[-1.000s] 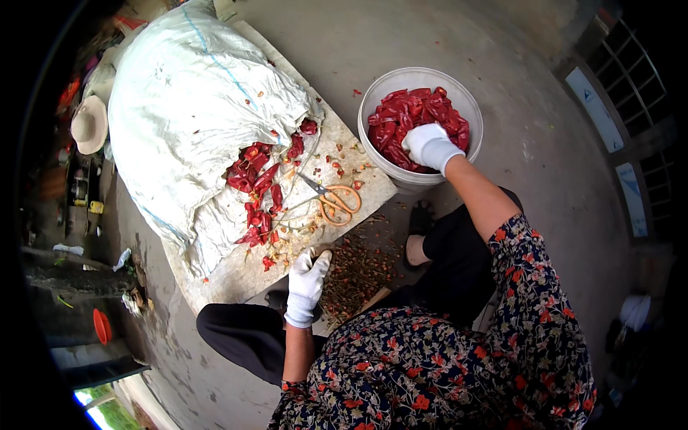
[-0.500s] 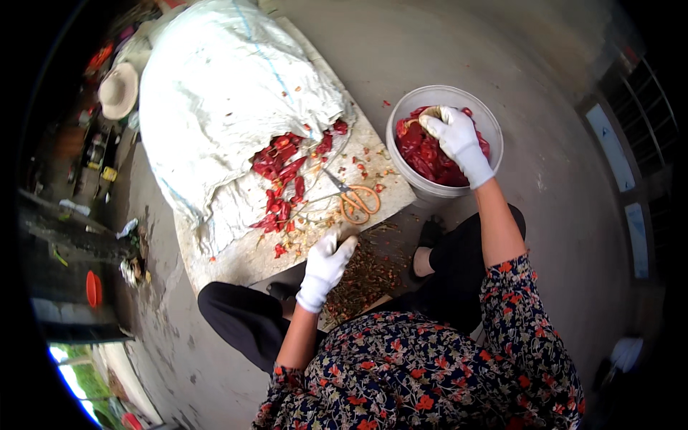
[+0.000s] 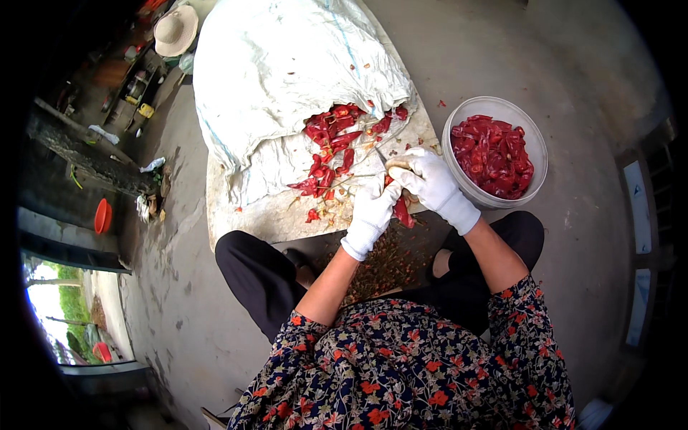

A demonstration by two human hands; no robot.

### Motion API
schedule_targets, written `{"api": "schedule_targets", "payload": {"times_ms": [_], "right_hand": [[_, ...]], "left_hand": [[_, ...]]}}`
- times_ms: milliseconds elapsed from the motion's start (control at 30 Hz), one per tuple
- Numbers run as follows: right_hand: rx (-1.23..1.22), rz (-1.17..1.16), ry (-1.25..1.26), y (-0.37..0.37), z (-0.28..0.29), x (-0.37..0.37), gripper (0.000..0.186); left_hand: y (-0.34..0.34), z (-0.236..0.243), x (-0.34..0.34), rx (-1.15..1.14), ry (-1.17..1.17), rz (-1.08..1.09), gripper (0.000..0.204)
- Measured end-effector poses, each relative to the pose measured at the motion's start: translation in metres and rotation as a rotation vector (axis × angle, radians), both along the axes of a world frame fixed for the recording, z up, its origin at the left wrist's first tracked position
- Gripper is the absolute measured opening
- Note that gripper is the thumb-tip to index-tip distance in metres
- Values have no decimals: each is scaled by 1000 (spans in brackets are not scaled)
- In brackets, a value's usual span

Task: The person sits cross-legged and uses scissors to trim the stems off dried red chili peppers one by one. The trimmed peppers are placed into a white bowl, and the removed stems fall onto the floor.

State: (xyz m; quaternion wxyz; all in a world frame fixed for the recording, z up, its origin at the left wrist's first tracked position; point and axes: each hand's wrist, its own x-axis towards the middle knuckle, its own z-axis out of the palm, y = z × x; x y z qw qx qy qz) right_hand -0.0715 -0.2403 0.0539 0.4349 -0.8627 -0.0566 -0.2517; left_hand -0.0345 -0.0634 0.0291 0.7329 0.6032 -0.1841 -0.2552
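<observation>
My left hand [image 3: 370,213] and my right hand [image 3: 428,183], both in white gloves, meet over the near edge of a board. A dried red chili pepper [image 3: 403,213] hangs between their closed fingers, its top covered by the gloves. Behind my right fingers a dark blade of the scissors [image 3: 380,155] shows. Their handles are hidden, and I cannot tell whether a finger touches them. Several red chili peppers [image 3: 326,136] spill from the mouth of a white woven sack [image 3: 287,72]. To the right stands a white bucket [image 3: 539,166] with more red chili peppers in it.
The pale board [image 3: 229,215] carries the sack and scattered seeds and scraps. A pile of stems and bits [image 3: 387,265] lies below, between my legs. A straw hat [image 3: 175,30] is at far left, and a red basin [image 3: 103,216] lies nearer on the left.
My right hand has come from above the bucket to the board and met my left hand. A chili pepper now shows between them. The whole view has shifted, moving the scene right.
</observation>
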Motion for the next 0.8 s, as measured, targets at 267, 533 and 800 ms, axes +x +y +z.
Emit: {"api": "schedule_targets", "payload": {"times_ms": [267,533,800], "right_hand": [[583,142,306,19,1,6,37],[56,604,671,19,4,12,46],[-269,363,598,35,-14,31,37]], "left_hand": [[36,10,0,262,-810,-71,16],[93,-4,88,689,-782,384,11],[103,-41,130,1258,-889,417,28]]}}
